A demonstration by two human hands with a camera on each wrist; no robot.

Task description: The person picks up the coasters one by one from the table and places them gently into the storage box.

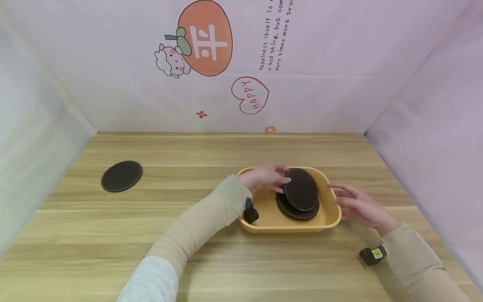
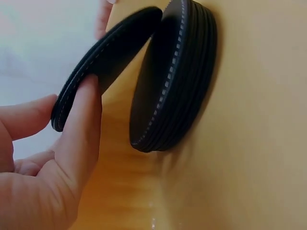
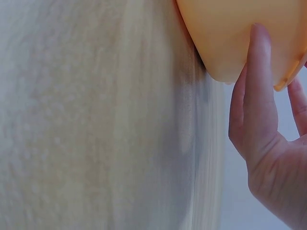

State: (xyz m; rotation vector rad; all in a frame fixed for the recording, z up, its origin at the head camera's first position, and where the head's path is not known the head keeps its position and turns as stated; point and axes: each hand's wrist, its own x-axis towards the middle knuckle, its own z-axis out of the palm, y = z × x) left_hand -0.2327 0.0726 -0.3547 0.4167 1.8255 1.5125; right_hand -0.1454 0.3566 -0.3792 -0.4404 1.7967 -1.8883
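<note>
In the head view, my left hand reaches into a yellow plastic basket. It pinches a dark round coaster by the edge between thumb and fingers. The left wrist view shows this coaster tilted up, its far edge close to a stack of several similar coasters with pale stitching. The stack sits on the basket floor. My right hand is at the basket's right end with fingers loosely extended, one fingertip at the rim. In the right wrist view, a finger lies against the outer wall.
Another dark round coaster lies flat on the wooden table at the far left. A printed cloth backdrop rises behind the table, with pale cloth sides to the left and right.
</note>
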